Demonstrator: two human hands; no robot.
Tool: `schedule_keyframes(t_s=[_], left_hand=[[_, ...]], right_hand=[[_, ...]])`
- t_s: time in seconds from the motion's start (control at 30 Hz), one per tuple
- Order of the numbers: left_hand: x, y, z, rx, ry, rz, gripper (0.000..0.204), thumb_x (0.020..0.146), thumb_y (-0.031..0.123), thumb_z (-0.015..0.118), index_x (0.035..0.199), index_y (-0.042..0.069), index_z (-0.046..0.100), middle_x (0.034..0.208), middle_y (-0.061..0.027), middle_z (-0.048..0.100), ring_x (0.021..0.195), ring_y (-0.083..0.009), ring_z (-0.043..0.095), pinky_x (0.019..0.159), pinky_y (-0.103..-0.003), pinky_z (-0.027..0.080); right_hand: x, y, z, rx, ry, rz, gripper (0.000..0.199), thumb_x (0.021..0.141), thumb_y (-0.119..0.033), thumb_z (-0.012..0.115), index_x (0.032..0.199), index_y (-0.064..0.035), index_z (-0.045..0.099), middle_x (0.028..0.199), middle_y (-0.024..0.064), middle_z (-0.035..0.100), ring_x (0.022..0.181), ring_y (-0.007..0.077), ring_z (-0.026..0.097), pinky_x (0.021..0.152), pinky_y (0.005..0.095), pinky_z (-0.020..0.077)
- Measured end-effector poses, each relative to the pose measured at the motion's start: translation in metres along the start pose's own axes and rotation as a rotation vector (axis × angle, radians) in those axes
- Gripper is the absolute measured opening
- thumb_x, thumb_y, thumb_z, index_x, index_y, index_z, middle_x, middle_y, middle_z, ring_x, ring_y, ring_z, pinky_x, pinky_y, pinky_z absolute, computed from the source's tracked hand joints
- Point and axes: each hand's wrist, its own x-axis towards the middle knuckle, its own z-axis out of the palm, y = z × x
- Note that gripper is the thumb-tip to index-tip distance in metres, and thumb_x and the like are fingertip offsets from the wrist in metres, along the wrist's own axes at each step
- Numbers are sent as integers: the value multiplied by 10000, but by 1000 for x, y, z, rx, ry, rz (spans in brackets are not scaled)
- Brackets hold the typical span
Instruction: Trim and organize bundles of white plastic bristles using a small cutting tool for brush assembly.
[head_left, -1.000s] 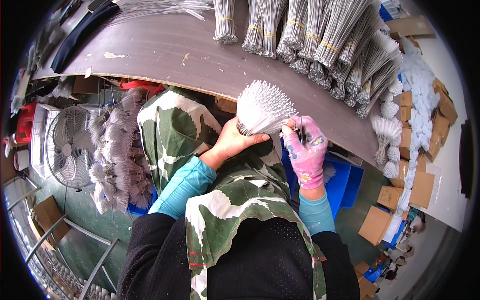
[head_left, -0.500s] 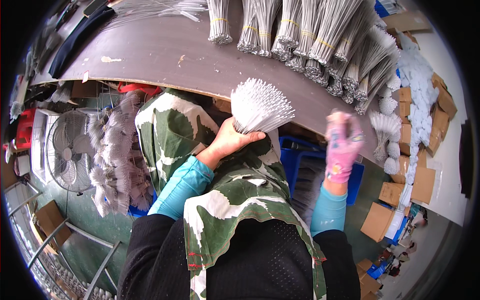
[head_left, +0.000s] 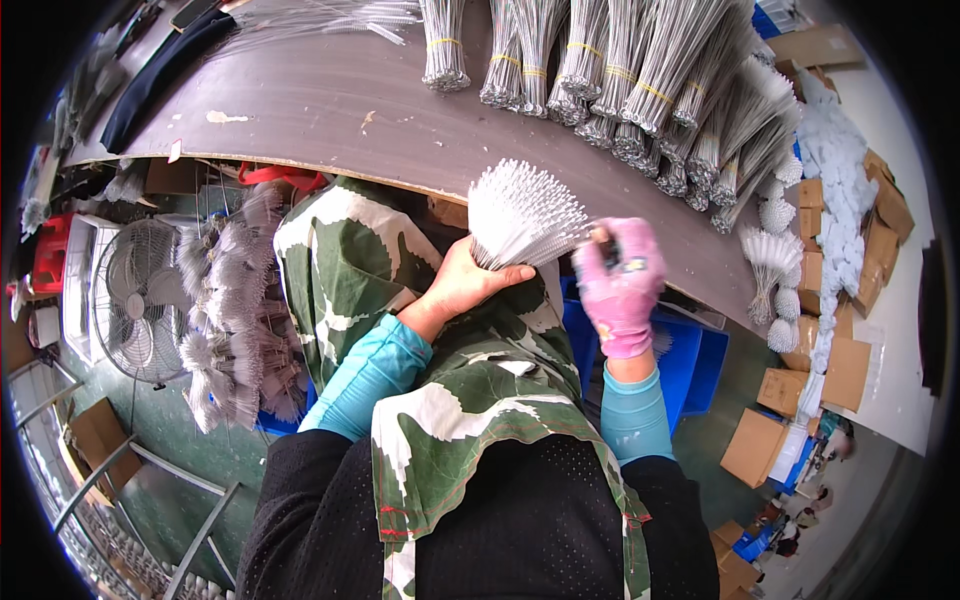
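Grey-brown table (head_left: 330,125) bends across the upper view; wire bundles (head_left: 640,95) on it run past the top edge, far ends cut off. Left hand (head_left: 462,287), bare, clamped round a white-tipped bunch (head_left: 525,212) above my camouflage apron (head_left: 480,425), close to the table's edge; its lower part is lost behind my grip. Right hand (head_left: 622,280), pink-gloved, is blurred and curled beside the bunch: I cannot tell whether it pinches anything. Blue bin (head_left: 692,365) below, partly covered by that arm.
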Motion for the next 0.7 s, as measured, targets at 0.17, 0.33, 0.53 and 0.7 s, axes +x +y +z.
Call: schedule_keyframes(t_s=[0.17,0.33,0.53,0.7], left_hand=[[-2,0,-4,9,0,-34,604,682,227,845,1163,-8,564,1111,-59,624,1029,-137,558,930,-293,421],[-1,-1,0,-24,-11,-2,606,680,218,847,1164,-9,561,1108,-63,625,1025,-136,559,929,-295,423],[-1,1,0,-6,-4,-4,600,681,211,846,1162,-7,562,1111,-59,625,1018,-137,564,923,-290,428],[-1,1,0,10,12,-14,564,688,202,841,1144,1,579,1090,-57,639,1006,-136,574,915,-291,434]], right_hand=[[-7,-10,-9,675,-130,315,142,776,38,671,879,-6,585,815,48,633,731,101,606,630,222,482],[-18,-8,7,461,-105,256,136,769,23,685,893,10,631,772,48,607,681,120,602,635,246,482],[-17,-6,12,422,-108,215,63,833,16,634,884,9,599,785,8,612,696,57,552,652,210,464],[-1,-16,-1,260,-214,79,125,746,15,654,848,-5,585,733,27,569,652,89,530,618,241,453]])
